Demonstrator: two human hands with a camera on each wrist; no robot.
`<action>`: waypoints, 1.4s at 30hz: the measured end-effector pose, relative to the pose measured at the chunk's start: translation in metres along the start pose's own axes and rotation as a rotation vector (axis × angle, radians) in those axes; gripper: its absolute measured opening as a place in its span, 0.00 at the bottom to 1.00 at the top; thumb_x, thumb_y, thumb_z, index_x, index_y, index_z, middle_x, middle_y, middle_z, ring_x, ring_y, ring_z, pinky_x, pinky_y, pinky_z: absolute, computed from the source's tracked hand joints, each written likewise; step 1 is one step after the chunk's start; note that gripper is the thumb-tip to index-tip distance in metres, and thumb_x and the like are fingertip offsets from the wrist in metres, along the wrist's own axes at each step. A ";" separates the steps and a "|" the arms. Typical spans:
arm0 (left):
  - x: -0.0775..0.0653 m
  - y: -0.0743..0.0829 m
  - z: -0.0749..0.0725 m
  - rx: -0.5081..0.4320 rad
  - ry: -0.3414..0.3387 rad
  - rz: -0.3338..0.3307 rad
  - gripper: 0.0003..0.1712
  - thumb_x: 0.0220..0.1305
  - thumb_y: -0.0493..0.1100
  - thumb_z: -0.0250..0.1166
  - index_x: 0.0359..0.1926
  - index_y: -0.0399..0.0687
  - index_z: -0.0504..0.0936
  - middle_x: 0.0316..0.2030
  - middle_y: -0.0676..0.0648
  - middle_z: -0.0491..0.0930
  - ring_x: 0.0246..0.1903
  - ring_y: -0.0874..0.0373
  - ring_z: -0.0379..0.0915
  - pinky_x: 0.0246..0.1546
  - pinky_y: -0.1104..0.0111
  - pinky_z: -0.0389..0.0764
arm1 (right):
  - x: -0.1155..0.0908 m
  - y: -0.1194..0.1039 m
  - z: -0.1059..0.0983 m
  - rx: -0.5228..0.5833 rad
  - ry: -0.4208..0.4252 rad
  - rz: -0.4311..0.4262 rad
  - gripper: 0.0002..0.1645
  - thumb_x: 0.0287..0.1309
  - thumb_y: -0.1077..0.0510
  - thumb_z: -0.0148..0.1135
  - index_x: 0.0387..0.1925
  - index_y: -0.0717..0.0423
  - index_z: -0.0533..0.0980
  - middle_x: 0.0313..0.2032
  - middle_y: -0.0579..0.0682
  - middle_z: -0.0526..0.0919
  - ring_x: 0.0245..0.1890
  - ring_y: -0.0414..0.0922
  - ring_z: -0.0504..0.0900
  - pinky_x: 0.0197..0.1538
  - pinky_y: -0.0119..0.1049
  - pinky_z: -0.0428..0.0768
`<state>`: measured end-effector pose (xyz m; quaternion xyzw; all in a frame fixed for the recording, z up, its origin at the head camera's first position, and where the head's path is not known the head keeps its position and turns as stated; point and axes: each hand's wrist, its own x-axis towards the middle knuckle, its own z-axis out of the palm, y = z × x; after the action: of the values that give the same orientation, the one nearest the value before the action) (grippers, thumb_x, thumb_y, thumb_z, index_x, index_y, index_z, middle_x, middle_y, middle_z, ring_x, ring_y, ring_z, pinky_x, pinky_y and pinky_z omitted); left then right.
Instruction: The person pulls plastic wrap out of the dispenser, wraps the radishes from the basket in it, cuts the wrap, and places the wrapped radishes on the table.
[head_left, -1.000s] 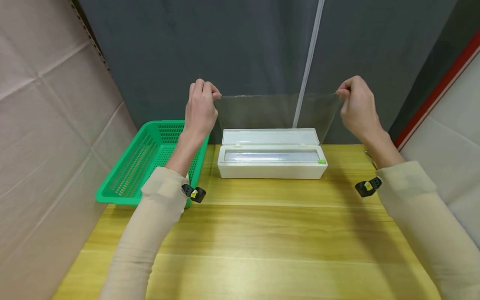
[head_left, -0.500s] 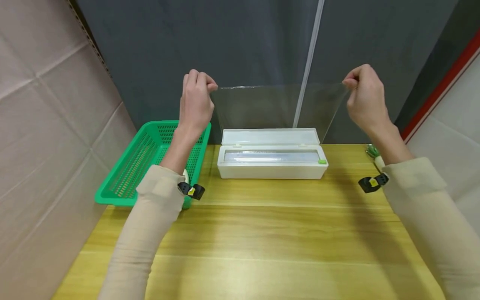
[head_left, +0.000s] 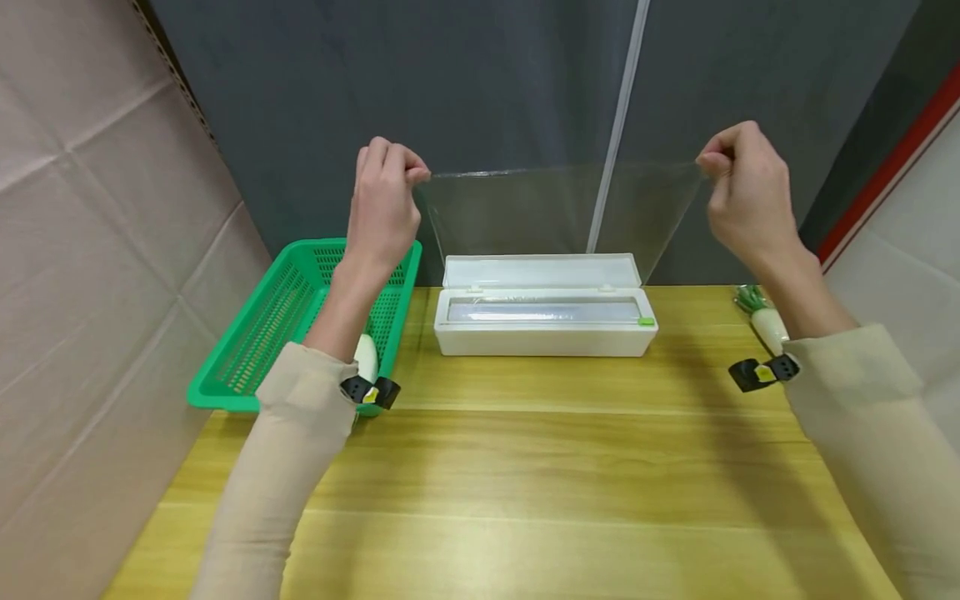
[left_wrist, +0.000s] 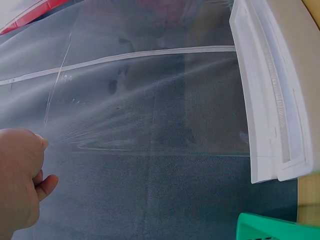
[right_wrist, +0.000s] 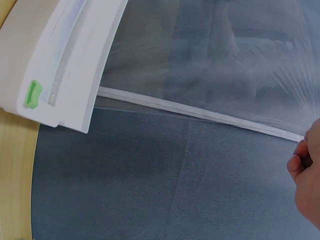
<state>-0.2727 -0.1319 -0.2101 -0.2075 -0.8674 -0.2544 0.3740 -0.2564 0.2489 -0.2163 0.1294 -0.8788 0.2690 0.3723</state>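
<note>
A clear sheet of cling film (head_left: 555, 208) stretches up from behind the raised lid of a white cling film dispenser (head_left: 546, 342). My left hand (head_left: 382, 204) pinches the sheet's upper left corner, and my right hand (head_left: 753, 196) pinches its upper right corner. Both hands are in the air, higher than the box and wider apart than its ends. Creases fan out from the pinched corner of the film (left_wrist: 115, 120) in the left wrist view. The green slider (right_wrist: 33, 94) sits at the box's right end. A film roll shows through the window in the box top.
A green plastic basket (head_left: 225, 398) stands at the left beneath my left forearm, with a white, partly hidden object (head_left: 366, 358) in it. At the right, a white vegetable with green tops (head_left: 767, 323) lies near my right sleeve. A dark curtain (head_left: 450, 83) hangs behind the wooden table (head_left: 525, 467).
Both hands have risen and moved further apart, drawing more film up. The vegetable at the right has come into view from behind my right arm. The dispenser stays in place.
</note>
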 end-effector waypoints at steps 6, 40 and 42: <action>-0.011 0.001 -0.007 -0.047 0.001 0.055 0.12 0.74 0.38 0.56 0.42 0.29 0.77 0.41 0.35 0.72 0.44 0.42 0.65 0.44 0.61 0.69 | -0.013 -0.004 -0.010 0.025 0.022 -0.051 0.15 0.76 0.59 0.49 0.48 0.72 0.70 0.37 0.60 0.74 0.31 0.30 0.62 0.38 0.24 0.62; -0.117 -0.002 -0.041 -0.282 -0.089 0.303 0.06 0.61 0.22 0.62 0.35 0.32 0.75 0.33 0.41 0.74 0.38 0.47 0.70 0.41 0.69 0.70 | -0.121 -0.013 -0.044 0.431 -0.342 -0.190 0.06 0.70 0.77 0.46 0.39 0.68 0.68 0.31 0.46 0.71 0.30 0.39 0.70 0.34 0.24 0.73; -0.124 -0.002 -0.042 -0.288 -0.102 0.306 0.07 0.61 0.21 0.62 0.35 0.32 0.76 0.34 0.41 0.74 0.39 0.48 0.70 0.42 0.70 0.70 | -0.124 -0.012 -0.042 0.478 -0.362 -0.209 0.07 0.69 0.78 0.47 0.38 0.69 0.68 0.30 0.47 0.71 0.30 0.39 0.70 0.33 0.25 0.72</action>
<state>-0.1726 -0.1792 -0.2791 -0.4008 -0.7983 -0.3050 0.3304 -0.1410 0.2668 -0.2773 0.3484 -0.8247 0.4009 0.1944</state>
